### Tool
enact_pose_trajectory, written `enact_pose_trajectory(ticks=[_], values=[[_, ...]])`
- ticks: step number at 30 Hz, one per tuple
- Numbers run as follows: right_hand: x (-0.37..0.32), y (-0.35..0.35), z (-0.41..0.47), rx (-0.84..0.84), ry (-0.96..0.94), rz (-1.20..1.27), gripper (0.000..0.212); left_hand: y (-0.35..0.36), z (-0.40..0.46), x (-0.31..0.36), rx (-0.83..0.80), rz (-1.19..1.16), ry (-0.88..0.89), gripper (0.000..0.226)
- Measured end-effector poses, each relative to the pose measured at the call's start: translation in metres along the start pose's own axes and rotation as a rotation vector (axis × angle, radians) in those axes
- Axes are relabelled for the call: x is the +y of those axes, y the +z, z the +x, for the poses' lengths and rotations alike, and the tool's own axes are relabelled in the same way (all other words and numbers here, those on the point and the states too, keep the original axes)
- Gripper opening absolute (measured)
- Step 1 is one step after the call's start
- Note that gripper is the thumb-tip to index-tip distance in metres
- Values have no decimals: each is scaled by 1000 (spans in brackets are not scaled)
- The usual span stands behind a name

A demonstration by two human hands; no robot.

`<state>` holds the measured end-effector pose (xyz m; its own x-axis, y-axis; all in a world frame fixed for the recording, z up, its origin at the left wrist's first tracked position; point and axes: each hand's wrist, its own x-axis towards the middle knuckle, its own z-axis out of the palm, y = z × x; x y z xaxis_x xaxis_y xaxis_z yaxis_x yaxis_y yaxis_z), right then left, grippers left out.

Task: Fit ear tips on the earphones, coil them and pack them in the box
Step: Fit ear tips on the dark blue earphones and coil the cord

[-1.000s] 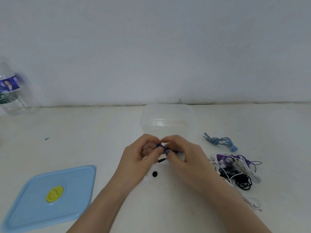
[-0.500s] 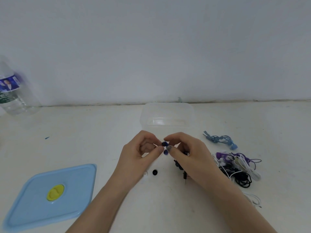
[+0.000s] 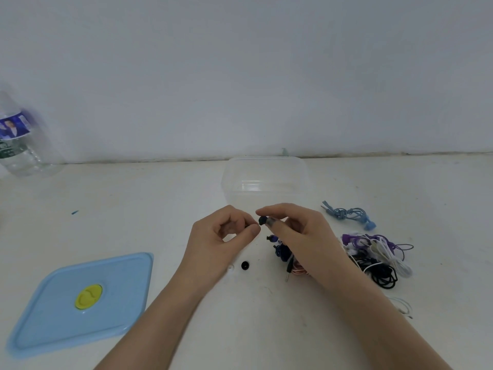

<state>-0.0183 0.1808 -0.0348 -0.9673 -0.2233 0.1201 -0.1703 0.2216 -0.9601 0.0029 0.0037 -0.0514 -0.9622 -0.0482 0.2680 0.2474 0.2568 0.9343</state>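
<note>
My right hand (image 3: pixel 302 236) pinches one bud of the dark blue earphones (image 3: pixel 281 251) between thumb and forefinger, just in front of the clear box (image 3: pixel 266 166). A black ear tip (image 3: pixel 262 220) sits on that bud's end. My left hand (image 3: pixel 220 243) has its fingers curled, and its thumb and forefinger meet at the ear tip's left side. The second bud hangs below, and the cord and jack plug trail onto the table under my right hand. A loose black ear tip (image 3: pixel 245 265) and a white one (image 3: pixel 230 267) lie on the table near my left wrist.
The light blue lid (image 3: pixel 80 303) with a yellow valve lies at the front left. A plastic bottle (image 3: pixel 18 145) stands far left by the wall. A light blue coiled earphone set (image 3: pixel 346 213) and a tangled pile of earphones (image 3: pixel 378 257) lie right of my right hand.
Both hands have risen slightly and drawn a little apart. The bud now shows between the fingertips, and the cord and plug hang lower under my right hand.
</note>
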Motion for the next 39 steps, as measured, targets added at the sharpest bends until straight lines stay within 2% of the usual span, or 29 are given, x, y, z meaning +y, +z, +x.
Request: enact_pose_trajectory(ticks=[8, 15, 19, 25, 39], values=[[0, 3, 0, -13, 17, 47, 26, 0, -2, 2, -11, -35, 37, 22], [3, 3, 1, -22, 34, -10, 22, 1, -3, 2, 3, -83, 7, 13], [5, 3, 3, -40, 35, -35, 19, 0, -2, 1, 8, -97, 5, 17], [6, 3, 5, 15, 14, 64, 20, 0, -3, 1, -10, -118, -6, 17], [4, 7, 3, 35, 0, 80, 14, 1, -5, 4, -58, -117, -30, 20]])
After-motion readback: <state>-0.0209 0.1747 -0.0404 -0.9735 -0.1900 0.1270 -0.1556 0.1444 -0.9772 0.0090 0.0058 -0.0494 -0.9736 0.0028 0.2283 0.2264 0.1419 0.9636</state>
